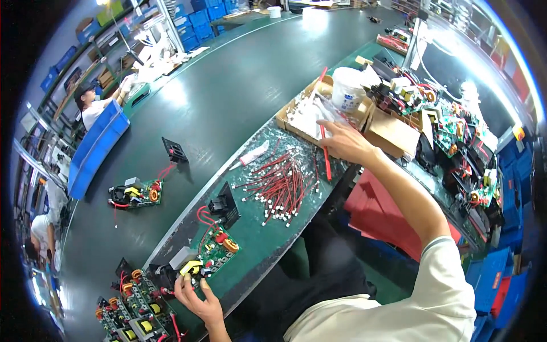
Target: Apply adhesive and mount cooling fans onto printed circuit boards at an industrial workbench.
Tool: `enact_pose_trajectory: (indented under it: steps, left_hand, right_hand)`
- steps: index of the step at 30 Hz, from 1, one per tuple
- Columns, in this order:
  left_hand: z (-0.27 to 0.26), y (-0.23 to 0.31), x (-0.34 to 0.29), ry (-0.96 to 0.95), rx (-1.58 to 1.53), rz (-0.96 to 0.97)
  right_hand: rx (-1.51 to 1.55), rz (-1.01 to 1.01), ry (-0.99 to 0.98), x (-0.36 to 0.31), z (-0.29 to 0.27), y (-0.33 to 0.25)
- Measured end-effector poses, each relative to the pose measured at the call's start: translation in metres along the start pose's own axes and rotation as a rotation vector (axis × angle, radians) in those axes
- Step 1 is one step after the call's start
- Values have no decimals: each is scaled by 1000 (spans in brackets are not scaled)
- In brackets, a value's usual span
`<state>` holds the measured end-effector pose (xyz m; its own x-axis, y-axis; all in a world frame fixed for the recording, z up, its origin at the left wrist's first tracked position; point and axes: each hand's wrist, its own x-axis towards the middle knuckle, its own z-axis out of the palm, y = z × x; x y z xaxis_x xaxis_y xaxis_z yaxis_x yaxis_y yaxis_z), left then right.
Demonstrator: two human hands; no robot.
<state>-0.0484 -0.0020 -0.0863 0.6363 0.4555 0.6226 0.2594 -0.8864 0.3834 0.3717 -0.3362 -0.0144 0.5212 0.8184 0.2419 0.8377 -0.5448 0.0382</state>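
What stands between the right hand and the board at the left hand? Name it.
The red wires, a loose pile, lie on the bench between the right hand and the board. They look low enough to pass over. Nothing visible stands between the left hand and the board.

Green circuit board (227, 257) with orange coil (230, 245) and yellow block (191, 267), red wires (284, 183), white connectors (275, 215), blue bin (98, 149), cream sleeve (441, 282).
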Motion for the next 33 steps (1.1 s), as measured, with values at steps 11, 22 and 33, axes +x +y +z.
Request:
enact_pose_trajectory:
  steps: [11, 22, 33]
  left_hand:
    - [4, 1, 0, -37, -18, -47]
    - [5, 2, 2, -44, -26, -66]
    - [7, 3, 6, -39, -24, -56]
  right_hand:
    - [647, 560, 649, 13, 22, 17]
    - [737, 616, 475, 16, 25, 18]
    - [665, 403, 384, 24, 12, 22]
